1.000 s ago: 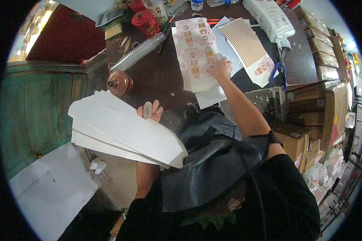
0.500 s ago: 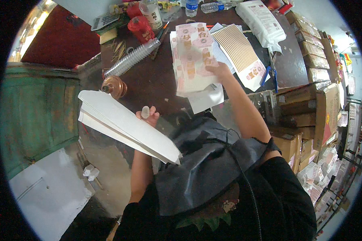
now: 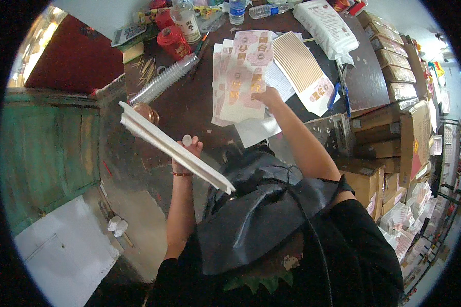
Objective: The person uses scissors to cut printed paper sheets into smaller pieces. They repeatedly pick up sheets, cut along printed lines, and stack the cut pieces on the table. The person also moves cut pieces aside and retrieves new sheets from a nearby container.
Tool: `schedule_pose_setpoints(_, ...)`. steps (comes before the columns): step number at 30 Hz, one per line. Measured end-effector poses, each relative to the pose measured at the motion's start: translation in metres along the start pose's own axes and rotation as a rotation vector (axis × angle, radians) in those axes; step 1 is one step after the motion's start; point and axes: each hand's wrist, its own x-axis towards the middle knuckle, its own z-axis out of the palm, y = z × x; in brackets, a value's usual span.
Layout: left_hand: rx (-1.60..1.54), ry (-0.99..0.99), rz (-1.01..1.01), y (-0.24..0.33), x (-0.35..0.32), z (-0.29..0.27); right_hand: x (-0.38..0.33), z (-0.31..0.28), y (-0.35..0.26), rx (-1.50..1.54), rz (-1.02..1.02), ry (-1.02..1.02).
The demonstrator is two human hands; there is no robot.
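Observation:
My left hand (image 3: 188,149) is closed round a long white folded paper piece (image 3: 174,148), seen nearly edge-on and slanting down to the right. A whitish cap-like thing shows on one of its digits; it may be a finger cover. My right hand (image 3: 267,97) pinches the lower right edge of a pink-and-gold printed sheet (image 3: 248,66). More printed sheets (image 3: 221,110) lie fanned under it at the left. A plain white sheet (image 3: 252,134) sticks out below them at the table's near edge.
Striped paper strips (image 3: 298,56) lie right of the sheets, beside blue-handled scissors (image 3: 335,94). Stacked clear cups (image 3: 165,82), a copper-coloured spool (image 3: 147,113) and a red roll (image 3: 173,43) stand left. A white packet (image 3: 325,30) lies at the back; cardboard boxes (image 3: 379,128) stand right.
The white folded paper has turned from its broad face to nearly edge-on. My right hand has moved left and slightly down, and the top printed sheet now sits apart from those beneath.

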Motion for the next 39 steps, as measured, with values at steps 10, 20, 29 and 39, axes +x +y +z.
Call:
schedule_pose_setpoints(10, 0.113, 0.027, 0.038, -0.011, 0.016, 0.008, -0.054, 0.015, -0.062, -0.284, -0.447, 0.221)
schedule_pose_setpoints(20, 0.425, 0.651, -0.114, -0.002, 0.061, 0.058, -0.223, -0.126, -0.194, 0.349, -0.767, 0.059)
schedule_pose_setpoints(29, 0.637, 0.455, -0.290, -0.073, 0.098, 0.101, -0.199, -0.098, -0.085, -0.094, -0.356, -0.006)
schedule_pose_setpoints(39, 0.586, 0.508, -0.246, -0.123, 0.111, 0.104, -0.191, -0.119, -0.067, -0.337, -0.417, 0.083)
